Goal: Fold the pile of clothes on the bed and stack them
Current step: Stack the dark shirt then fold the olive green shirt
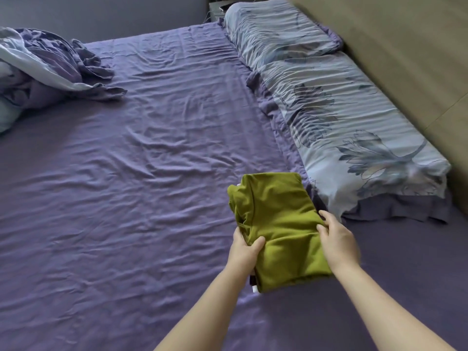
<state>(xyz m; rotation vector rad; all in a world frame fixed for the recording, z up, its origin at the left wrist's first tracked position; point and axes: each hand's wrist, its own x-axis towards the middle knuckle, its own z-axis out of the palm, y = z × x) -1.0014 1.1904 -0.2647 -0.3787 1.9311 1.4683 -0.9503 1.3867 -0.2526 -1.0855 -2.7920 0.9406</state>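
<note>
both hands hold the folded green garment [278, 224] near the pillow [354, 138] on the bed [126, 173]; left hand [244, 252] pinches its edge; right hand [338, 241] clasps the opposite side; soft, light, floppy, so support both sides.

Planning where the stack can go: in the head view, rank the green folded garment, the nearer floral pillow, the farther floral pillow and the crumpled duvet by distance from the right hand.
1. Green folded garment: gripped by the right hand.
2. Nearer floral pillow: just beyond, right side.
3. Farther floral pillow: top right, by the headboard.
4. Crumpled duvet: far left corner.
</note>
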